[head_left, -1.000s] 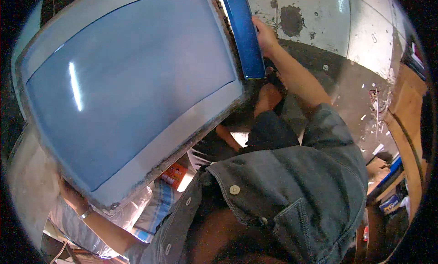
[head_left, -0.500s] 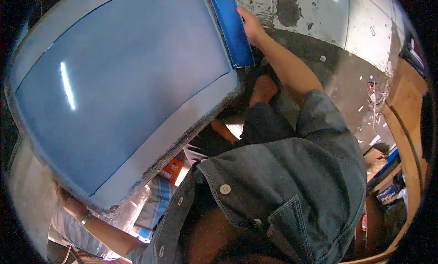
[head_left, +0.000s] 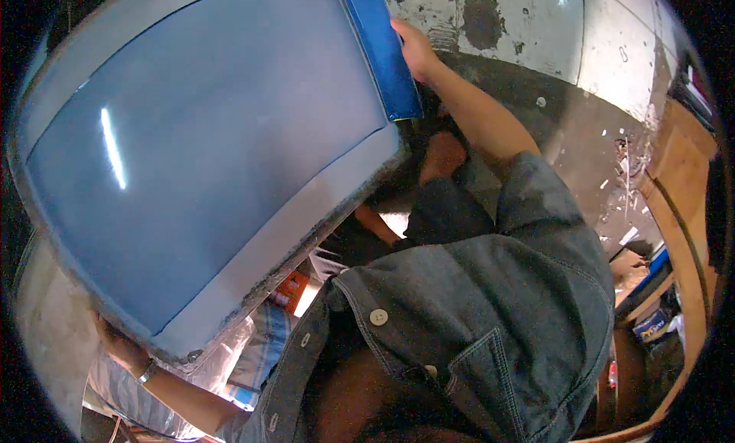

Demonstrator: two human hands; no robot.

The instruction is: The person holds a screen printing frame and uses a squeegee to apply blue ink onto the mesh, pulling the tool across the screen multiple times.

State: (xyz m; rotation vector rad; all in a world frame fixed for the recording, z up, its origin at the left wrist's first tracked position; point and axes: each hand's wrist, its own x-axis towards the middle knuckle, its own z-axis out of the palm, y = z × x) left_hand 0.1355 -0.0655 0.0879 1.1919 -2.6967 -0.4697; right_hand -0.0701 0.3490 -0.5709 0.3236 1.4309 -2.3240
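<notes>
1. Filling the upper left of the view, a broad blue panel (head_left: 207, 152) lies aslant before the person, its glossy face reflecting a lamp. I judge it stiff, awkward and fairly heavy for its breadth, slick and easily scratched; the rough grey rim should give a surer hold, with hands well apart. What bears it from beneath is hidden.
2. Beyond, at upper right, stands a pale, scuffed surface, probably a wall (head_left: 536, 29), with a dark stain.
3. Below that stretches grey floor (head_left: 570, 140), reaching toward the right.
4. A wooden board (head_left: 677, 167) stands at far right, bowed by the lens, with mixed clutter beside it.
5. Along the panel's right edge runs a narrow blue strip (head_left: 380, 52). It looks stiff, light and smooth enough to slip; its long outer edge is the sensible place to grip.
6. The right hand (head_left: 417, 49) has its fingers closed on that outer edge, some hidden behind.
7. The left hand (head_left: 122, 347) is at the panel's lower-left corner, fingers mostly out of sight; I cannot tell how far they close.
8. An orange package (head_left: 289, 291) shows just past the panel's lower edge.
9. White scraps (head_left: 629, 235) litter the floor.
</notes>
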